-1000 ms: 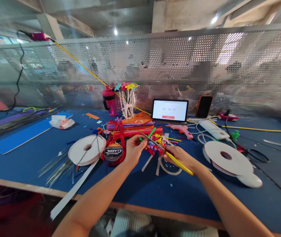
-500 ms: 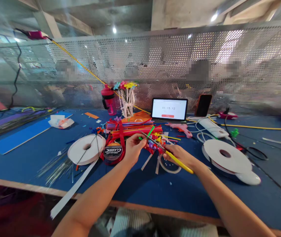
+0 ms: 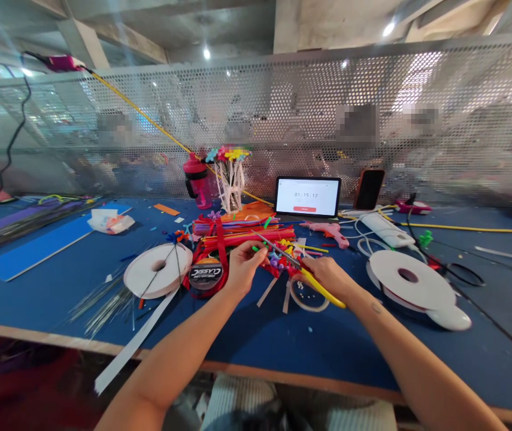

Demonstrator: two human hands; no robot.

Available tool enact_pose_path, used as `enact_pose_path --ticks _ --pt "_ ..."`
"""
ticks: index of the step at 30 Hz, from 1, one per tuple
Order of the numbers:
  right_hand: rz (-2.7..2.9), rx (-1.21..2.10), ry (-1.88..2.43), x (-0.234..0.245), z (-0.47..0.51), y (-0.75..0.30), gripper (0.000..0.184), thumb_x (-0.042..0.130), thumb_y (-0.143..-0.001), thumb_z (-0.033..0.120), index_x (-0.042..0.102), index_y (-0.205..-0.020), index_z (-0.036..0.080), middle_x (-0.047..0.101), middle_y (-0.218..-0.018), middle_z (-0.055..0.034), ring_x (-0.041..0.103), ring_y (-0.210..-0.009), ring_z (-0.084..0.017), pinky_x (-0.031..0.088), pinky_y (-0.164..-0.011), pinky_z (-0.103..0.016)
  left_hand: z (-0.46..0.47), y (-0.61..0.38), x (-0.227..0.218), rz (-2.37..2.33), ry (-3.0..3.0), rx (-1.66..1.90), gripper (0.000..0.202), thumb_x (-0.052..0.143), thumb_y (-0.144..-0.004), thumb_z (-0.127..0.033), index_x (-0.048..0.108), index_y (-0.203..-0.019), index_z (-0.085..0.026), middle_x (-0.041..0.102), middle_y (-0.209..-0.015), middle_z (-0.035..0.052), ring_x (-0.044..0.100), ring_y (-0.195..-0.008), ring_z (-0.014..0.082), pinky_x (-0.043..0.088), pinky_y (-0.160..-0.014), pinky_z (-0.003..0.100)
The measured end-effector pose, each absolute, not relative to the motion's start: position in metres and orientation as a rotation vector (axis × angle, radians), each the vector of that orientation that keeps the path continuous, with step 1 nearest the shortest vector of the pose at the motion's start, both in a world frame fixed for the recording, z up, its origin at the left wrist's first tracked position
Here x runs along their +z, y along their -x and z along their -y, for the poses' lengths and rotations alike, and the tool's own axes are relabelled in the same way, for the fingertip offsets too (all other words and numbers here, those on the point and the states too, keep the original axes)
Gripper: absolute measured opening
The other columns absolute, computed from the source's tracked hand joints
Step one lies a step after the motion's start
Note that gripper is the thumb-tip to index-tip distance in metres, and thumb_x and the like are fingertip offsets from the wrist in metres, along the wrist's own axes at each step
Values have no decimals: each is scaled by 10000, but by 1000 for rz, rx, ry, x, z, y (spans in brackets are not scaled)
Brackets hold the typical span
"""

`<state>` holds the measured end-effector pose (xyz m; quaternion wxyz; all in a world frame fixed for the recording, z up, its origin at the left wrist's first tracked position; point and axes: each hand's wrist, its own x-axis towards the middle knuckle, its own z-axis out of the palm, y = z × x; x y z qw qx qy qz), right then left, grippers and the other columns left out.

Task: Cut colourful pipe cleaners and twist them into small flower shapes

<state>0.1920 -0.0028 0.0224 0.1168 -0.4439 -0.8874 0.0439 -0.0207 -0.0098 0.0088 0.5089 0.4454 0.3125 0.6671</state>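
My right hand [image 3: 327, 276] is shut on a pair of scissors [image 3: 300, 269] with yellow handles, the steel blades pointing up-left towards my left hand [image 3: 245, 266]. That hand pinches a short green stem [image 3: 256, 248], and the blades sit close to its fingertips. Just behind the hands lies a heap of red and orange pipe-cleaner stems [image 3: 247, 238]. Small colourful beads and flower bits [image 3: 280, 260] lie under the blades. A spool of "Classic" line [image 3: 205, 274] stands by my left wrist.
White ribbon spools [image 3: 157, 270] lie on both sides of the blue work mat [image 3: 256, 341]. Behind stand a tablet showing a timer [image 3: 308, 196], a phone [image 3: 369, 188], a pink glue gun [image 3: 325, 232], a pink bottle [image 3: 196, 181] and a perforated metal screen [image 3: 256, 102].
The scissors have swung, their yellow handles moving up and left, and my right hand has closed in towards my left. The view has tilted slightly.
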Motion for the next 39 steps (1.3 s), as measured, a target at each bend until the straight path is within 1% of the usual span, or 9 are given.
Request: enact_pose_path --ticks 8,15,18,26,29,32,34,36,39 --pt "2379 -172 1780 25 -16 -220 483 391 -825 594 614 -867 169 668 -777 -122 622 -737 -264 381 -600 -314 -11 32 0 -896 -970 1590 303 690 -678 -401 599 -798 -139 649 -711 14 570 -546 82 421 -533 201" --pt "2314 -152 2130 19 -38 -255 461 463 -745 599 644 -863 191 674 -804 -123 632 -742 -293 410 -588 -332 -27 50 -7 -1303 -1360 1582 391 518 -788 -516 668 -827 -158 671 -756 39 615 -688 156 459 -627 253" --pt "2345 -107 2131 12 -42 -261 447 498 -724 585 646 -874 191 679 -835 -118 636 -761 -287 417 -603 -326 -25 52 -8 -1436 -1587 1513 417 448 -832 -507 698 -794 -175 672 -749 35 617 -759 173 459 -696 262" --pt "2462 -47 1968 -3 -50 -268 478 501 -766 524 607 -1065 167 656 -968 -132 618 -889 -284 444 -685 -336 -26 60 7 -1499 -1761 1574 322 415 -872 -385 637 -962 -169 664 -969 67 605 -915 176 460 -790 275" --pt "2490 -145 1935 0 -46 -267 465 514 -765 534 636 -1024 168 630 -1020 -150 590 -959 -293 438 -739 -346 -15 66 28 -1487 -2018 1261 282 461 -849 -357 603 -1014 -178 668 -955 62 621 -839 164 469 -739 263" --pt "2453 -165 1980 8 -40 -264 463 483 -771 584 660 -952 196 640 -970 -126 605 -903 -277 432 -708 -346 13 69 43 -1458 -2265 846 222 638 -721 -367 646 -864 -197 671 -824 39 611 -673 166 451 -653 268" --pt "2411 -153 1981 13 -36 -261 464 444 -790 597 658 -957 221 654 -938 -99 616 -862 -267 425 -673 -340 35 70 42 -1519 -2475 382 260 687 -666 -379 647 -846 -195 658 -809 63 619 -712 213 442 -646 289" --pt "2386 -149 1943 18 -32 -256 448 432 -803 584 655 -981 239 663 -940 -83 620 -859 -265 417 -653 -329 53 70 33 -1579 -2555 86 276 671 -680 -310 631 -917 -175 644 -897 109 624 -785 259 446 -671 319" --pt "2363 -144 1917 21 -28 -250 428 432 -813 569 656 -996 253 673 -934 -77 621 -850 -260 407 -641 -317 63 69 20 -1586 -2643 0 221 526 -743 -143 605 -949 -160 609 -967 130 619 -813 244 444 -707 325"
